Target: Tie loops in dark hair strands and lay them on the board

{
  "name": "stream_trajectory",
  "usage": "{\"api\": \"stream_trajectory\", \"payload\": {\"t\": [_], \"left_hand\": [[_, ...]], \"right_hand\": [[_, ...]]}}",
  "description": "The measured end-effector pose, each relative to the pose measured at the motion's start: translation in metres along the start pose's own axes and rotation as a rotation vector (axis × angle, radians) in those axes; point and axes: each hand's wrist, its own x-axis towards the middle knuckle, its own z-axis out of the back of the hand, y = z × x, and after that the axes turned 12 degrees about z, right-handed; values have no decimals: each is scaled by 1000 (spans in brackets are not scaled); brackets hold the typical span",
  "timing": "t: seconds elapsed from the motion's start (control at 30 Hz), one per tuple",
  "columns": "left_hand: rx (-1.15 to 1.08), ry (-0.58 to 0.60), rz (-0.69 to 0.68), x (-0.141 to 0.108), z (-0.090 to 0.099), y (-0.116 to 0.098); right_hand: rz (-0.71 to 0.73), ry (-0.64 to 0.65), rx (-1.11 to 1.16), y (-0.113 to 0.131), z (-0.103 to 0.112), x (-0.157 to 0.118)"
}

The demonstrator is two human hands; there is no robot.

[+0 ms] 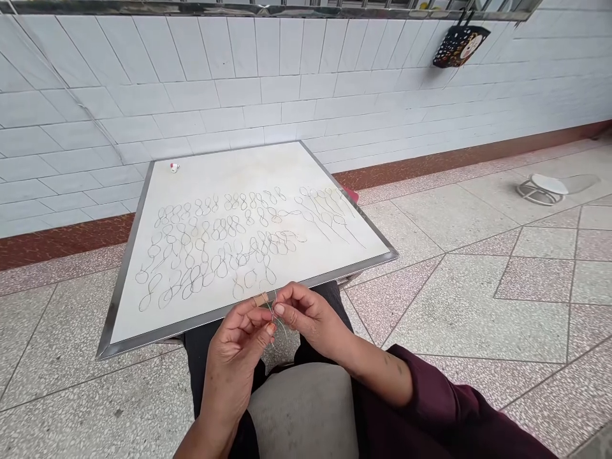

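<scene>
Over my lap, just in front of the table's near edge, both hands meet around a thin wire (pixel 284 326). My left hand (pixel 239 344) pinches it between thumb and fingers; a tan bandage wraps one of its fingers. Thumb and forefinger of my right hand (pixel 310 319) are pressed together on the same wire, close to the left fingertips. The wire bends into a loose curve below the fingers; its exact shape there is partly hidden. Beyond the hands, many looped wires (pixel 224 226) lie in rows on the white table (pixel 248 162), many shaped like figure eights.
Straighter wires with small loops (pixel 329 213) lie at the table's right. A small white and red object (pixel 174 167) sits at the far left corner. A dark patterned bag (pixel 461 46) hangs on the tiled wall. A low round stool (pixel 542 189) stands on the floor at right.
</scene>
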Motion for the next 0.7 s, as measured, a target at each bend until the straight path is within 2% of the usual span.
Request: {"api": "stream_trajectory", "payload": {"t": [0.17, 0.33, 0.5, 0.7], "left_hand": [[4, 14, -10, 0, 0, -1], [88, -33, -32, 2, 2, 0], [149, -51, -63, 3, 5, 5], [197, -46, -95, 2, 4, 3]], "right_hand": [[-55, 13, 32, 2, 0, 1], [-100, -1, 97, -3, 1, 0], [-95, -43, 87, -4, 0, 1], [-101, -36, 98, -3, -1, 1]]}}
